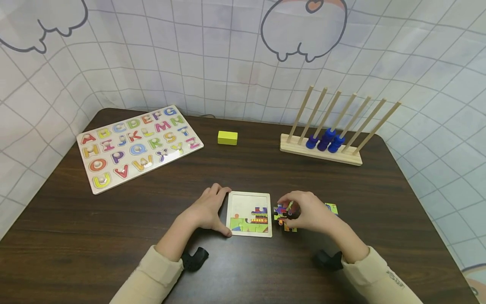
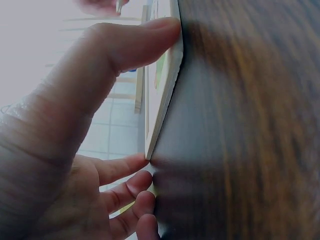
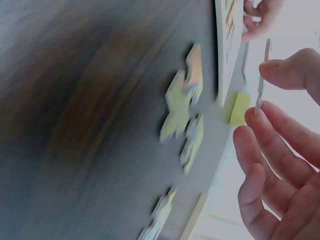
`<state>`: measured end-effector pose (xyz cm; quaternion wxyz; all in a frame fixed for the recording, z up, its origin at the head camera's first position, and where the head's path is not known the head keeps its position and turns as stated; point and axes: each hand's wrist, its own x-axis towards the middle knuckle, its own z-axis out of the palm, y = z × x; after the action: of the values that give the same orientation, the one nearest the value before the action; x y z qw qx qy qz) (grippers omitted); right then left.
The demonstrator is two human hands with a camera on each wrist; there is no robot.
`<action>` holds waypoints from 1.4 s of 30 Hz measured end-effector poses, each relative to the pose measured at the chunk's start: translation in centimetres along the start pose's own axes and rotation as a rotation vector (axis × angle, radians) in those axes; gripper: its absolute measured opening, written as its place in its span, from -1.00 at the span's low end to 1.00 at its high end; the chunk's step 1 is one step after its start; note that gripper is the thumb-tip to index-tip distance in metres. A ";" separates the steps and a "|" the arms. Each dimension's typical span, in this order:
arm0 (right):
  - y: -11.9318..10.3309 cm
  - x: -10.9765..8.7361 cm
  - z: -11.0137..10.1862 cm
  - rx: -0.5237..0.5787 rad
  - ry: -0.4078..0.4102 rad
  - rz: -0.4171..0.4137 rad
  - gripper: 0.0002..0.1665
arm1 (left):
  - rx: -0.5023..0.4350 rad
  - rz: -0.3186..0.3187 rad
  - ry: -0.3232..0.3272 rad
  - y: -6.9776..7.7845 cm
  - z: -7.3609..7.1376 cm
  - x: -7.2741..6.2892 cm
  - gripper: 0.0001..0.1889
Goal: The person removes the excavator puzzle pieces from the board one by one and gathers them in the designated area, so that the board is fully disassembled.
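A square wooden puzzle tray [image 1: 247, 200] lies on the table, its lower part and right side filled with colourful picture pieces. My left hand [image 1: 209, 210] holds the tray by its left side, thumb at the near corner and index finger at the far corner. In the left wrist view the thumb [image 2: 155, 37] lies over the tray's edge. My right hand [image 1: 311, 213], just right of the tray, pinches a thin puzzle piece [image 3: 266, 55] between thumb and fingertips, edge-on in the right wrist view. Below it, loose puzzle pieces [image 3: 177, 105] lie on the table.
Another loose piece [image 1: 332, 208] shows beyond the right hand. An alphabet board [image 1: 125, 179] lies at the back left, a yellow block [image 1: 227, 138] at the back middle. At the back right stands a wooden rack [image 1: 322, 155] with upright pegs and blue beads.
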<state>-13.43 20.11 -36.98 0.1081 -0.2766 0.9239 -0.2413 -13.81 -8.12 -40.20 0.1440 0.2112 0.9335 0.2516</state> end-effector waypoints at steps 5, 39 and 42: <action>1.2 -1.6 -0.4 -0.029 0.025 0.015 -0.51 | -0.002 0.001 0.000 0.0 0.0 0.1 0.11; 4.9 -5.4 -0.8 -0.093 0.029 0.111 -0.54 | -0.003 -0.004 0.002 0.0 0.1 0.0 0.11; 4.9 -5.4 -0.8 -0.105 0.029 0.111 -0.54 | -0.004 -0.005 0.002 0.0 0.1 0.0 0.11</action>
<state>-11.48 27.02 -38.45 0.0932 -0.2269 0.9507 -0.1900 -13.79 -8.07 -40.27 0.1442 0.2085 0.9335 0.2534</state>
